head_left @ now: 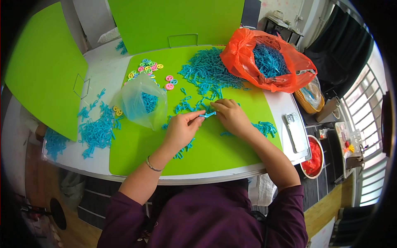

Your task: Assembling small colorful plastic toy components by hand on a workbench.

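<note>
A small bright-blue plastic piece (208, 115), slim with a bent end, is pinched between the thumb and forefinger of my left hand (183, 129). My right hand (235, 118) closes over its other end with curled fingers, and the thumb tip meets the piece. Just beyond my hands, similar loose blue pieces (185, 106) are scattered on the green mat (223, 153). Another small cluster of blue pieces (264, 128) sits beside my right wrist, and a few more lie next to my left forearm.
A clear plastic bag (131, 105) holds blue pieces; colourful rings (169, 86) lie behind it. Behind my hands rises a large blue heap (209, 68), beside a red bag (235, 51) of blue pieces. More blue pieces (97, 130) lie left. A phone (294, 132) rests at right.
</note>
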Tool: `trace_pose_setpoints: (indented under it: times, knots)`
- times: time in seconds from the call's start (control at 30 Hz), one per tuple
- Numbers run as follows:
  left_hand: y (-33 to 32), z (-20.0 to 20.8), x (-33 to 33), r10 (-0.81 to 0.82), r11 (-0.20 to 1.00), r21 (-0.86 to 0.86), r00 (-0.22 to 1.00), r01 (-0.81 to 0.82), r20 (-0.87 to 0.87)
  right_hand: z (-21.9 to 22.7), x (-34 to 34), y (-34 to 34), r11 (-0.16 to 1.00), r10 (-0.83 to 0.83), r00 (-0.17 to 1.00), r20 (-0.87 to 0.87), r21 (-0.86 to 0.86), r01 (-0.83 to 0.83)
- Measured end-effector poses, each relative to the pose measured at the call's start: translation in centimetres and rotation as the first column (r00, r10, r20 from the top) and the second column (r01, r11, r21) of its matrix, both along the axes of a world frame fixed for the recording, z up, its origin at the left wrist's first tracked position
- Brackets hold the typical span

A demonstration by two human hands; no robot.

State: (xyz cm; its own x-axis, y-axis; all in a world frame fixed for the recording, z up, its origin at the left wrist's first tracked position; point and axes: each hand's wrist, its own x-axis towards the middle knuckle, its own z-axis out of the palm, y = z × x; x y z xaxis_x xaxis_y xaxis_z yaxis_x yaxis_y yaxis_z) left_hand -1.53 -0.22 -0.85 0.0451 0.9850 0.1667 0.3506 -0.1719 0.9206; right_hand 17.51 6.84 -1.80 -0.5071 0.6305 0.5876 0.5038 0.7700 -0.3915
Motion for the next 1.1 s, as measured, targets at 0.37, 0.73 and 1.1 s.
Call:
trace_pose_setpoints:
  times: [0.37,0.73,1.1]
  knots:
    - [0.1,1.0,-1.1,0.038,0.897,-0.292,0.600,0.331,0.799,2.5,0.7,-0.8,0.821,-0.075,0.995,0.059,-0.563,0.096]
    - [-0.1,1.5,-0.3,0.071,0.870,-0.333,0.577,0.363,0.813,2.8,1.8,-1.1,0.514,-0.092,0.879,-0.467,-0.779,-0.359]
    - [-1.0,1.4,0.9,-0.233,0.902,-0.205,0.830,0.379,0.508,2.8,1.1,-2.5,0.400,-0.024,0.824,-0.566,-0.761,-0.511]
